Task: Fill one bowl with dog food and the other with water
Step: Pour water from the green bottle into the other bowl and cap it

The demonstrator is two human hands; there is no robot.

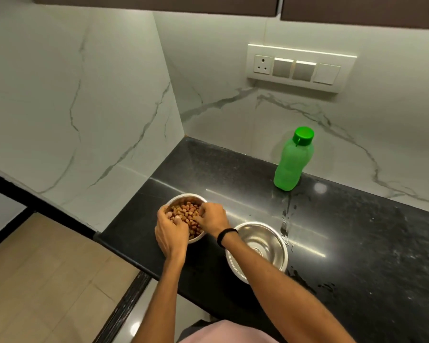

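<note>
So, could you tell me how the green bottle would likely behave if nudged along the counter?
The green bottle stands tall on a narrow base, so it would probably tip rather than slide. The counter looks wet nearby, so slipping is possible. Its cap looks shut, so spilling seems unlikely.

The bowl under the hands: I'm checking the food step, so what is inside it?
Brown kibble fills the bowl. The left hand and right hand cover both sides, so the bowl's bottom cannot be seen.

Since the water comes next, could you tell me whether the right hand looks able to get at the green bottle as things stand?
Probably yes: the right hand rests at the food bowl, and bare counter lies between it and the capped green bottle.
</note>
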